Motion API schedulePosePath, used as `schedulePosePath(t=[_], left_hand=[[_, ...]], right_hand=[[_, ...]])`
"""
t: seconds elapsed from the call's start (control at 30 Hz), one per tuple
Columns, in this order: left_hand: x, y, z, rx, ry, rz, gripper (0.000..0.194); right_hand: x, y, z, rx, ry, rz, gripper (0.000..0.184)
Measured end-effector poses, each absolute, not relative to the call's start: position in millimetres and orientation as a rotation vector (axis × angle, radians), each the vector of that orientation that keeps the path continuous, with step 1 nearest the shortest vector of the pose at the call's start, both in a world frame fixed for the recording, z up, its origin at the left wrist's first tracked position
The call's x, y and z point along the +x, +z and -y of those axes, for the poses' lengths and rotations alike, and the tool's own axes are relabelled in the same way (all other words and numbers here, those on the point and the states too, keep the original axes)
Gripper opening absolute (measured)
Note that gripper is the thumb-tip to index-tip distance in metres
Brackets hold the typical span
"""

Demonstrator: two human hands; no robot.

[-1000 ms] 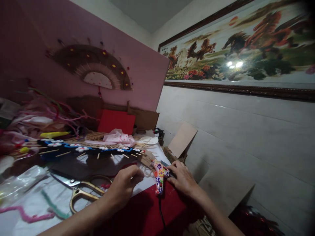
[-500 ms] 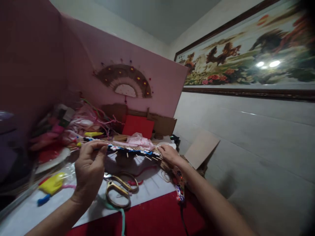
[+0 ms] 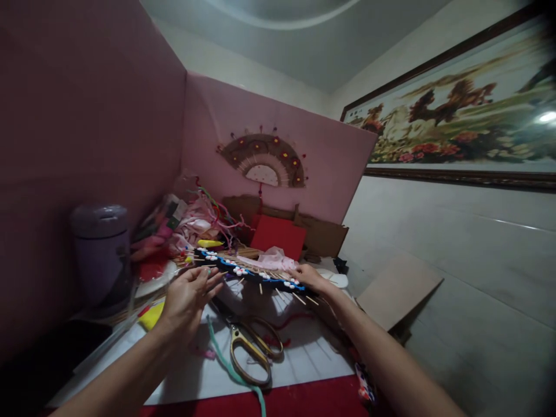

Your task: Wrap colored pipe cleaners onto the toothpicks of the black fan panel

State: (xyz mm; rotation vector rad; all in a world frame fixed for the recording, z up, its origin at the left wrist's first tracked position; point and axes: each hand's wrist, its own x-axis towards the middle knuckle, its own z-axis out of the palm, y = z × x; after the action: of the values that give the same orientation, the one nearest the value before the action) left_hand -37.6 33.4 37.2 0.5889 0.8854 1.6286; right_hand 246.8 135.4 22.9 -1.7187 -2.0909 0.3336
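A handmade fan with a black band, blue wavy trim, white flowers and thin wooden sticks is held above the white sheet. Its right end is gripped by my right hand, thumb and fingers closed around the edge. My left hand is at the fan's lower left, its thumb and forefinger pinched on a small green bit too small to identify. The other fingers of that hand are loosely extended. Below the fan lie large gold-handled scissors and a strand of mint-green yarn.
A finished fan hangs on the pink panel. Behind the work are a red card, brown cardboard and tangled pink material. A lilac flask stands left. A pale board leans at the right wall.
The view has swung left and the flask has come into sight. My left hand has tilted and reached in toward the fan's underside, fingers more extended. My right hand keeps hold of the fan.
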Motion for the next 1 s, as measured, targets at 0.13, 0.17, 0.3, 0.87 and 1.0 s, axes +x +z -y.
schedulePosePath(t=[0.13,0.17,0.3,0.87,1.0], left_hand=[[-39,38,-24,0.577,1.650,-0.841,0.013],[-38,39,-18,0.562,1.663,-0.824,0.014],[-29,48,10,0.509,1.696,-0.801,0.014],[6,48,-85,0.438,1.440,-0.848,0.022],[1,42,-107,0.457,1.397,-0.894,0.023]], right_hand=[[247,33,-126,-1.733,0.346,2.053,0.032],[248,35,-122,-1.726,0.360,2.038,0.033],[253,43,-103,-1.692,0.450,1.934,0.031],[259,0,-16,-1.304,0.976,0.928,0.010],[239,-19,-11,-1.251,0.969,0.752,0.004]])
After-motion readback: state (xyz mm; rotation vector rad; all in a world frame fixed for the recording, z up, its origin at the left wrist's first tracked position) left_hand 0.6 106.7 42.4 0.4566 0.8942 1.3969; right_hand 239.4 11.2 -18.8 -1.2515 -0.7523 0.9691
